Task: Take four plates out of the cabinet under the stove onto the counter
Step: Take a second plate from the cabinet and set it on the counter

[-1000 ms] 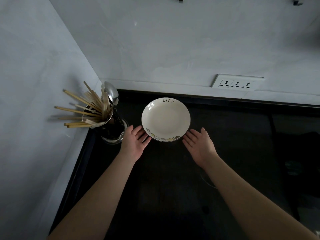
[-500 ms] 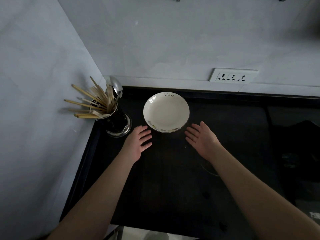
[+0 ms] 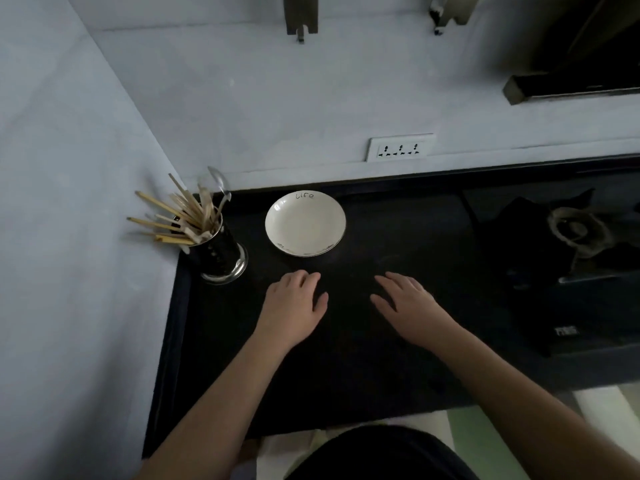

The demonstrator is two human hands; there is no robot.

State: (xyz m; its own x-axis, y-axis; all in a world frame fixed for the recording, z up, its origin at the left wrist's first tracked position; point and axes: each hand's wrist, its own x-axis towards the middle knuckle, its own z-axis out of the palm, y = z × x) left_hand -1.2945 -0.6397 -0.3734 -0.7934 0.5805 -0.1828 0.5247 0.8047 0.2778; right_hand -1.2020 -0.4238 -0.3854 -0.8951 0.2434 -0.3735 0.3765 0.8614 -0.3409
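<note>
One white plate [image 3: 304, 223] with the word "life" on its far rim lies flat on the black counter [image 3: 363, 358], close to the back wall. My left hand [image 3: 292, 306] hovers over the counter just in front of the plate, fingers loosely spread, holding nothing. My right hand [image 3: 405, 306] is level with it to the right, palm down, fingers apart and empty. Neither hand touches the plate. The cabinet under the stove is out of sight below the counter edge.
A metal holder full of chopsticks and a spoon [image 3: 214, 244] stands in the left corner beside the plate. A gas stove burner [image 3: 575, 233] sits at the right. A socket strip [image 3: 400, 147] is on the back wall. Floor shows below the counter's front edge.
Both hands have drawn back from the plate's sides toward me, leaving it on the counter. The view has pulled back, so the counter's front edge and the stove now show.
</note>
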